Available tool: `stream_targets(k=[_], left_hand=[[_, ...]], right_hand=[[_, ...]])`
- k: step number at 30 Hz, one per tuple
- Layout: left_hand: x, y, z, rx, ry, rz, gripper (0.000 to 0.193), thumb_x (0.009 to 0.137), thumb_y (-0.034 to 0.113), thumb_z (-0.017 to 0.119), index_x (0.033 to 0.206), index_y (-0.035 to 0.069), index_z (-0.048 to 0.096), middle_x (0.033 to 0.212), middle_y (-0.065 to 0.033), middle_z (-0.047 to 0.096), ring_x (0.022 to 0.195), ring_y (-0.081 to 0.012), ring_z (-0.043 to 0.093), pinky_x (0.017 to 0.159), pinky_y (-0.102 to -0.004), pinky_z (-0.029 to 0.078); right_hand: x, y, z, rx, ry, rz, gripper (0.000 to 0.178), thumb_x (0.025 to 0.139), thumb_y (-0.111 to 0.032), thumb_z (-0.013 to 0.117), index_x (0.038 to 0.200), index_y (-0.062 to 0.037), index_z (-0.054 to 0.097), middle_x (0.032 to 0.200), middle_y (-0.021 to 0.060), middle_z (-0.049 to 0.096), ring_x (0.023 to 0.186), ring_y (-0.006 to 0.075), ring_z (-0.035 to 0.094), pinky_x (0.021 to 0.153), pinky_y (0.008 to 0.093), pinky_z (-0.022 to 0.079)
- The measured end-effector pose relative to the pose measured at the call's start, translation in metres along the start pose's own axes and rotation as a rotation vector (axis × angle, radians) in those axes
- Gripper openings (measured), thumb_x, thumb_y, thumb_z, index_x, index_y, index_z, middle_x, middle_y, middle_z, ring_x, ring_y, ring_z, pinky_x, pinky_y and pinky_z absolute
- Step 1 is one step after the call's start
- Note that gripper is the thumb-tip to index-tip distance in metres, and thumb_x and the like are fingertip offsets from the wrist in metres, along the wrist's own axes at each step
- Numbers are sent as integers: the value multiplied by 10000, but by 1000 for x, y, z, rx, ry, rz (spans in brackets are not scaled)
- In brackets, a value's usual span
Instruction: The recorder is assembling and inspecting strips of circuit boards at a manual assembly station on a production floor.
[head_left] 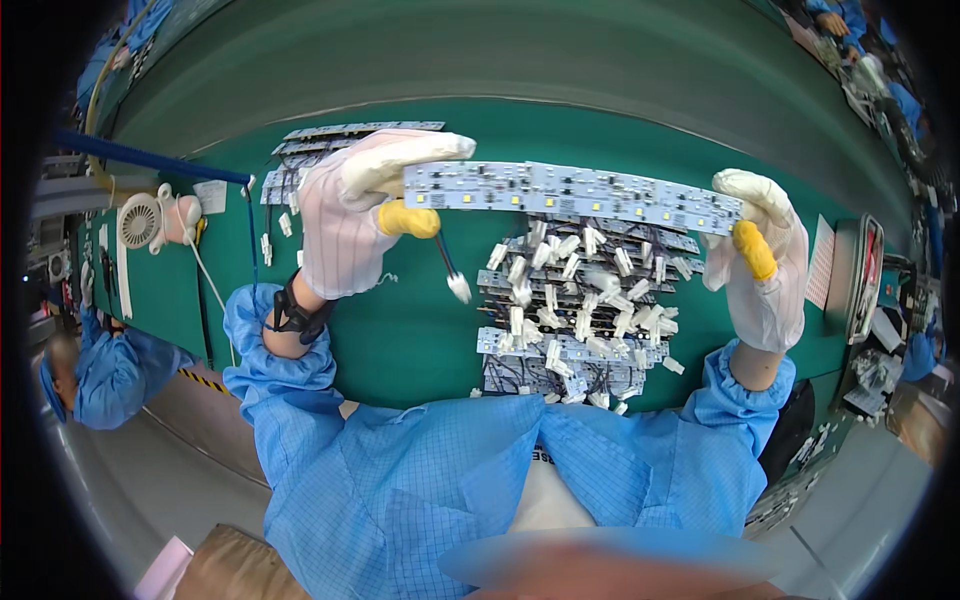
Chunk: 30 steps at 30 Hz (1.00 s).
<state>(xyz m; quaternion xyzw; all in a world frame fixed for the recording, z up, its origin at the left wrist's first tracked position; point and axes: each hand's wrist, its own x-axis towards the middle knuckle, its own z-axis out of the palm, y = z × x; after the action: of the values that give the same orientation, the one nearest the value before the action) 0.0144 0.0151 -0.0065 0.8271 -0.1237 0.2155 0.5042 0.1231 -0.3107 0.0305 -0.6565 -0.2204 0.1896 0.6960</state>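
Observation:
Both my hands wear white striped gloves with yellow fingertip covers. Between them I hold up a long white LED circuit board strip, dotted with small components and yellowish LEDs. My left hand grips its left end between thumb and fingers; my right hand grips the right end. A dark cable with a white connector dangles below the left end. Beneath the strip, on the green mat, lies a stack of similar LED boards with many white plug connectors and dark wires. The held strip hides part of its far edge.
More LED strips lie at the far left of the green tabletop. A small white fan with a cable stands at the left. A metal-rimmed case sits at the right. Another person in blue works at the left edge.

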Motion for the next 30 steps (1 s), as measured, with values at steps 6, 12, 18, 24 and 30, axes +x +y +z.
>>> stream_targets(k=[6,12,18,24,30], left_hand=[[-1,11,7,-76,53,-190,497,806,385,671,1105,-10,635,1032,-116,680,928,-190,646,795,-292,508],[-3,10,3,14,58,-223,481,830,357,657,1117,-29,626,1054,-141,673,917,-190,651,811,-276,500],[-3,7,5,148,59,-299,577,848,478,601,1171,1,610,999,-108,701,864,-118,637,735,-229,475],[12,16,10,261,-71,-304,526,926,485,462,1152,41,631,1060,-88,692,956,-174,652,838,-269,468],[6,5,6,222,-64,-313,545,905,505,498,1147,36,635,1058,-93,691,945,-167,651,814,-268,477]], right_hand=[[0,-9,5,-85,-7,51,549,806,-362,718,1143,36,547,1003,86,585,603,91,544,567,191,411],[-3,-12,3,-44,-41,65,486,827,-306,714,1123,42,550,760,66,620,545,75,542,535,181,414],[-2,-11,-1,38,-148,46,478,851,-277,691,1165,47,534,733,73,614,528,90,575,479,171,434],[0,-12,-7,87,-217,83,534,840,-309,702,1185,64,535,818,109,664,628,101,645,547,184,515],[0,-10,-5,156,-240,63,517,843,-280,702,1189,61,524,833,107,657,620,110,640,529,191,513]])
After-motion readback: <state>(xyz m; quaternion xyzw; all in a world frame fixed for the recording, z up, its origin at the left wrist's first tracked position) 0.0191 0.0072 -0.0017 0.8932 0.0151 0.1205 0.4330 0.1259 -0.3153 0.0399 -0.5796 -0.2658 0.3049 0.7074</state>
